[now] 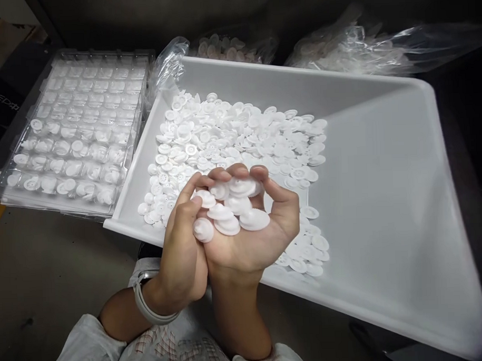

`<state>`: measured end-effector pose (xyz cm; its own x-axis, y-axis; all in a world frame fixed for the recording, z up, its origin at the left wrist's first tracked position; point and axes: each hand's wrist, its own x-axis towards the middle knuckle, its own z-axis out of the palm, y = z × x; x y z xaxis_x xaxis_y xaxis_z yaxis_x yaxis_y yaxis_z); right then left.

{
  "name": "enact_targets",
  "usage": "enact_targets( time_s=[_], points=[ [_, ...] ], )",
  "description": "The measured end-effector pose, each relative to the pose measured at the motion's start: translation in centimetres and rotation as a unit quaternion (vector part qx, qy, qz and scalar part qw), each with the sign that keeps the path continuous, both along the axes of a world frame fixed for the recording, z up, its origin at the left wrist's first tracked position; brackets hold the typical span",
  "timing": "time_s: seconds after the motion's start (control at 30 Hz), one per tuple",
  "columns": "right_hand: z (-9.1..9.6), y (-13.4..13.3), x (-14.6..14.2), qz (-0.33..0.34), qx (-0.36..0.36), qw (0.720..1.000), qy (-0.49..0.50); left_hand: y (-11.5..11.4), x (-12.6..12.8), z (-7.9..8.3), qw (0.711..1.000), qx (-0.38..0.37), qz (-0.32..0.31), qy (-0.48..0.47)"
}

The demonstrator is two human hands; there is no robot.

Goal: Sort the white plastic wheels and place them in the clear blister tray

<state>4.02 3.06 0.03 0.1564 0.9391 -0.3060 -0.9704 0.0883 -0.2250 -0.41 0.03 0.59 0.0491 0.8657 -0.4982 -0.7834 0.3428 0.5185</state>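
Note:
Cupped together over the large tray's near side, my two hands hold a small heap of white plastic discs (pixel 237 204). My right hand (pixel 247 246) is palm up with its fingers curled round them, and most of the heap lies in it. Against its side presses my left hand (pixel 180 246), also curled, its thumb touching a disc at the heap's edge. Its other fingers are partly hidden. Several of the held discs have a small raised tip in the middle. Many loose white discs (pixel 223 133) lie behind and beneath my hands.
The grey plastic tray (pixel 384 196) has raised walls, with its bare floor on the right. To its left, a clear blister tray (pixel 91 96) has discs in its nearer rows of pockets. Clear plastic bags (pixel 351 50) of parts lie behind the tray's far wall.

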Motion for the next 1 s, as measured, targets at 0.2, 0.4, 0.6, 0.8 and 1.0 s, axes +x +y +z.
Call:
enact_targets(
  time_s=[0.2,0.4,0.6,0.8,1.0],
  points=[
    [0.2,-0.1,0.0,-0.009,-0.018,0.999,-0.027,0.2,0.1,0.0,1.000,0.001,0.012,0.001],
    [-0.1,-0.4,0.1,-0.037,-0.032,0.996,-0.072,-0.4,0.0,0.4,0.999,0.042,-0.024,-0.024],
    [0.0,-0.5,0.1,-0.023,-0.034,0.999,-0.022,-0.6,0.1,0.0,0.998,0.048,0.034,-0.012],
    [-0.4,-0.5,0.4,0.023,-0.005,0.998,0.050,-0.9,0.4,0.0,0.995,0.069,0.078,0.011],
    [-0.1,-0.5,0.5,0.017,-0.023,0.999,0.037,-0.5,0.5,0.1,0.994,0.052,0.096,-0.018]
  ],
)
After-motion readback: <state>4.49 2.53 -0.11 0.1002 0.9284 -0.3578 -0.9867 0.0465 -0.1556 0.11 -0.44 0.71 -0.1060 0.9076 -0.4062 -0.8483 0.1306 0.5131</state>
